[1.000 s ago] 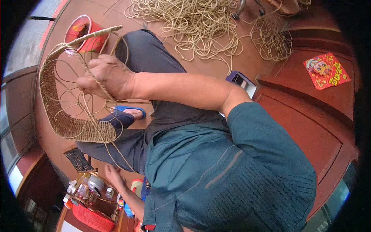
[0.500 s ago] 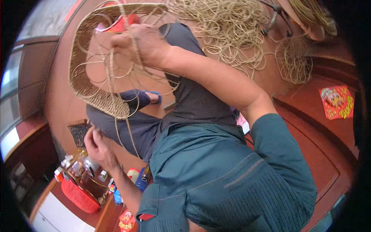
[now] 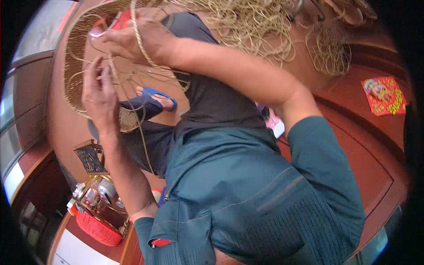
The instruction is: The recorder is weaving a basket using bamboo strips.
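Observation:
A woven basket-like piece point(image 3: 70, 66) of tan twisted cord, with a curved wall and loose strands, lies at the upper left, partly over my leg. My right hand point(image 3: 148, 42) is inside its curve, fingers closed on a thin cord point(image 3: 113, 70). A thicker twisted loop point(image 3: 136, 33) crosses the back of that hand. My left hand point(image 3: 100, 95) is raised in front of the woven wall, just below the right fingertips. Its fingers stretch upward, apart from the thumb, beside the hanging strands. A long strand point(image 3: 143, 139) trails down to my lap.
A large tangled heap of cord point(image 3: 251, 26) lies on the floor at the top, with a smaller bundle point(image 3: 329, 51) to its right. A red printed packet point(image 3: 383, 96) rests on red wood at the right. At lower left stand a small chair point(image 3: 90, 159) and a cluttered tray point(image 3: 99, 194).
My left hand has risen from beside my knee to the strands near my right hand. The woven piece and right hand have shifted slightly up and left in view.

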`<act>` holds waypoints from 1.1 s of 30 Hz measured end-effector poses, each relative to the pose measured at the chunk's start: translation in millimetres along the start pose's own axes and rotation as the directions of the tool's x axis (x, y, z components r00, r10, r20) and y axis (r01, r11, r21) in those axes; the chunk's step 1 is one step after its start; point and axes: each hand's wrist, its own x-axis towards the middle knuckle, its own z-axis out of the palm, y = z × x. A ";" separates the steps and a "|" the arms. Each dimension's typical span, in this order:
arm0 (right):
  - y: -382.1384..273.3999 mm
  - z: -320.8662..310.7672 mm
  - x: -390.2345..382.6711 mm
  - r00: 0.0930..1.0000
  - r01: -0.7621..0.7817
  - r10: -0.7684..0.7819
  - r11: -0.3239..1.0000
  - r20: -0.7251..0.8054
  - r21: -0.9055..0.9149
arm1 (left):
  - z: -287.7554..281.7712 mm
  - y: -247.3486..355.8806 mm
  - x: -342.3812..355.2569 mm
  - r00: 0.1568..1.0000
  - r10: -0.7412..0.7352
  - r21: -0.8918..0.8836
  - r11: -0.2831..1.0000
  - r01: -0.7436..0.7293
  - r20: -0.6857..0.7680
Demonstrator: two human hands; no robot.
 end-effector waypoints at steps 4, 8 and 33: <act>4.1 -47.1 -9.8 0.956 0.217 -0.192 0.972 0.220 -0.093 | -5.2 -13.5 6.8 0.972 -0.222 -0.229 0.945 0.233 0.075; 43.3 -98.5 -46.7 0.970 0.242 -0.242 0.970 0.018 0.008 | -10.0 -1.6 -1.6 0.954 -0.280 -0.226 0.927 0.298 0.111; 133.3 -272.6 -455.1 -0.114 -0.697 0.989 -0.148 -0.095 -0.702 | -26.2 9.0 -4.7 0.936 -0.251 -0.209 0.929 0.304 0.248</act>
